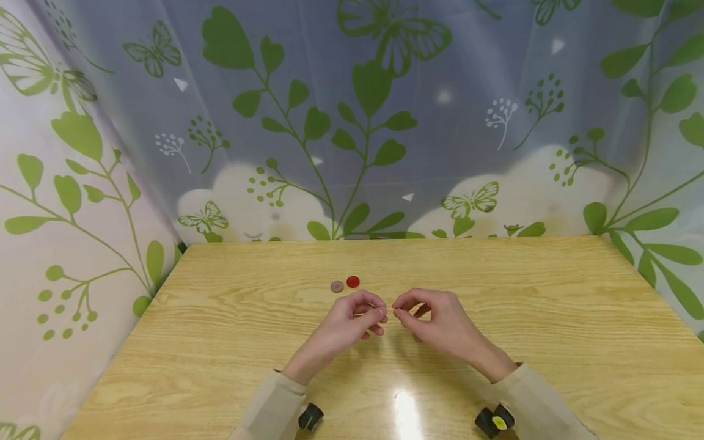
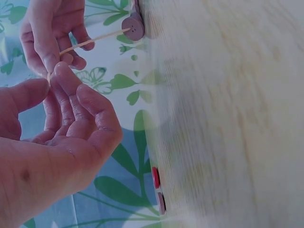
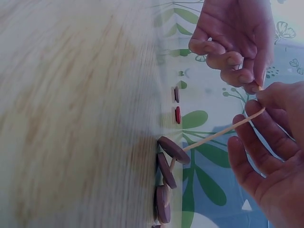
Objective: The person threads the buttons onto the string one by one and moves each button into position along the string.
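Note:
My left hand (image 1: 352, 318) and right hand (image 1: 434, 318) meet over the table, fingertips almost touching. Each pinches a thin pale cord (image 3: 213, 135) between thumb and index finger, the other fingers loosely bent. From the right fingertips the cord slopes down to a brown button (image 2: 133, 28) threaded on it. Several more brown buttons (image 3: 163, 204) follow along the cord near the tabletop in the right wrist view; the head view hides them behind the right hand. Beyond the left hand lie a loose red button (image 1: 353, 282) and a loose brownish button (image 1: 337, 286), side by side.
The wood-grain table (image 1: 231, 293) extends to both sides and ends at a patterned curtain (image 1: 308, 79) with green leaves and butterflies. Dark wrist devices (image 1: 311, 417) sit by both sleeves. A bright reflection shows on the near tabletop.

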The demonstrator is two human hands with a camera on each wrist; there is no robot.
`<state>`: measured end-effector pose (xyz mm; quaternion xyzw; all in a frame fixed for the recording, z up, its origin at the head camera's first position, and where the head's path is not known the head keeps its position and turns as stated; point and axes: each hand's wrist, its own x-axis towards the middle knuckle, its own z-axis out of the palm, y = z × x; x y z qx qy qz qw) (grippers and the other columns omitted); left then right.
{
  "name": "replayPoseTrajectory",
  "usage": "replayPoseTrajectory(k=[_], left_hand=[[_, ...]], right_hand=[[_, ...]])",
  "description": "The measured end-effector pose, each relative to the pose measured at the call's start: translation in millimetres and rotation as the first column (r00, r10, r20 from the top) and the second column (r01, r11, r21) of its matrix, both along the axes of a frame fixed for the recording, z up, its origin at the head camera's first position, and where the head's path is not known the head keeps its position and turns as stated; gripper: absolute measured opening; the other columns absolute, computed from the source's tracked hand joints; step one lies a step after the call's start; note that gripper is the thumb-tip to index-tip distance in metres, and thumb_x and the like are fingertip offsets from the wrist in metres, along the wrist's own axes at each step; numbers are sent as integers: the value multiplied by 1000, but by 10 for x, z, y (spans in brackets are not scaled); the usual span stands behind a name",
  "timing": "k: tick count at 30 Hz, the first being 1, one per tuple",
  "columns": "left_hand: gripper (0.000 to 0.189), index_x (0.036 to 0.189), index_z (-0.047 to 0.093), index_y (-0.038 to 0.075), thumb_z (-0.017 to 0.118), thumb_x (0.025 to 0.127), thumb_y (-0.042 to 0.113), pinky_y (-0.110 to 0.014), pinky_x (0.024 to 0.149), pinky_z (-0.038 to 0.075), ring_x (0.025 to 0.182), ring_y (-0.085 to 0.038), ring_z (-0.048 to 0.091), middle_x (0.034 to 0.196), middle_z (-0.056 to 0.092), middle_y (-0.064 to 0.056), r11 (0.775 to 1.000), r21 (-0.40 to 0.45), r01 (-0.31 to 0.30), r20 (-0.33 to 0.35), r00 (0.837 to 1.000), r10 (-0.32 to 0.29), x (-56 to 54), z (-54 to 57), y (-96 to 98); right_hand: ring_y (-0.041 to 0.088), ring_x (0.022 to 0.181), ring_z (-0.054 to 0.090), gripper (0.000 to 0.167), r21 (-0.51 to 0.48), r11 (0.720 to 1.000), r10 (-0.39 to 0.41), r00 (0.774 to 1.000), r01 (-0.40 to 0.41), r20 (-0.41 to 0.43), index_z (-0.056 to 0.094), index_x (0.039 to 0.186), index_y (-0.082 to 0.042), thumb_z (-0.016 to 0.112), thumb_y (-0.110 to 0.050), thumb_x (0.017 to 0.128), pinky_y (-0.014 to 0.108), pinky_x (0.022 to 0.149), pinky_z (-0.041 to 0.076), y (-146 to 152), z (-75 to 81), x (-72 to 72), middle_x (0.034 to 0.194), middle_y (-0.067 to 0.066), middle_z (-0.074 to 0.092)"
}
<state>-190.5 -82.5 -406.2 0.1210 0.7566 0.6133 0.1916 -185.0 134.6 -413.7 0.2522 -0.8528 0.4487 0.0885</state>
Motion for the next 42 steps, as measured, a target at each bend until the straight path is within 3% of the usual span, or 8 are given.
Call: replayPoseTrajectory(k=[4, 9, 14, 18, 28, 36, 42], left_hand=[[19, 116, 62, 4, 59, 105, 20, -32, 78, 53, 88, -18, 71, 107, 69, -14, 1000, -20, 3, -25, 1000, -3, -18, -8, -18], [17, 114, 64, 5, 61, 103, 19, -37, 79, 57, 89, -30, 72, 109, 63, -12, 995, -94, -31, -143, 990, 18, -70, -17, -76], [15, 111, 66, 9, 64, 101, 20, -33, 79, 57, 88, -24, 69, 112, 64, -9, 966, -228, -119, -307, 951, 45, -148, -35, -188], [14, 110, 68, 11, 66, 99, 19, -32, 82, 54, 87, -15, 65, 104, 71, -3, 939, -289, -188, -376, 924, 69, -227, -23, -273], [18, 113, 67, 8, 68, 97, 17, -32, 79, 55, 88, -17, 65, 103, 71, -3, 908, -367, -203, -371, 927, 58, -440, 11, -407], [26, 119, 66, 4, 68, 96, 15, -45, 93, 56, 106, -30, 69, 118, 69, -14, 885, -416, -206, -383, 923, 35, -609, -44, -536], [31, 123, 66, 6, 69, 97, 22, -49, 97, 54, 109, -33, 67, 123, 66, -17, 862, -466, -198, -361, 932, 19, -708, -110, -612]], right_hand=[[1, 81, 69, 10, -2, 1000, -2, 1000, 2, -6, 76, 97, -18, 74, -10, 92, 24, 69, 58, 13, 3, 3, 92, -7, 77], [1, 81, 68, 10, -1, 1000, 4, 1000, -4, 2, 76, 98, -20, 74, -11, 93, 25, 69, 58, 39, -7, 3, 92, -8, 77], [0, 81, 68, 10, -15, 1000, 8, 1000, -8, 11, 76, 98, -21, 74, -12, 94, 25, 69, 58, 71, -16, 6, 92, -4, 77], [4, 79, 69, 7, -25, 1000, 13, 1000, -12, 21, 77, 99, -18, 73, -13, 95, 26, 69, 59, 90, -21, 4, 91, 0, 78], [8, 77, 70, 6, -38, 999, 19, 999, -18, 41, 77, 100, -14, 72, -13, 96, 27, 68, 59, 109, -8, 10, 91, 3, 78], [14, 70, 71, 7, -46, 999, 22, 997, -19, 79, 76, 99, -18, 72, -14, 96, 28, 69, 59, 131, 16, 29, 89, 3, 77], [15, 69, 72, 7, -38, 999, 12, 996, -9, 84, 77, 99, -18, 72, -14, 96, 28, 70, 59, 145, 28, 33, 88, -2, 76]])
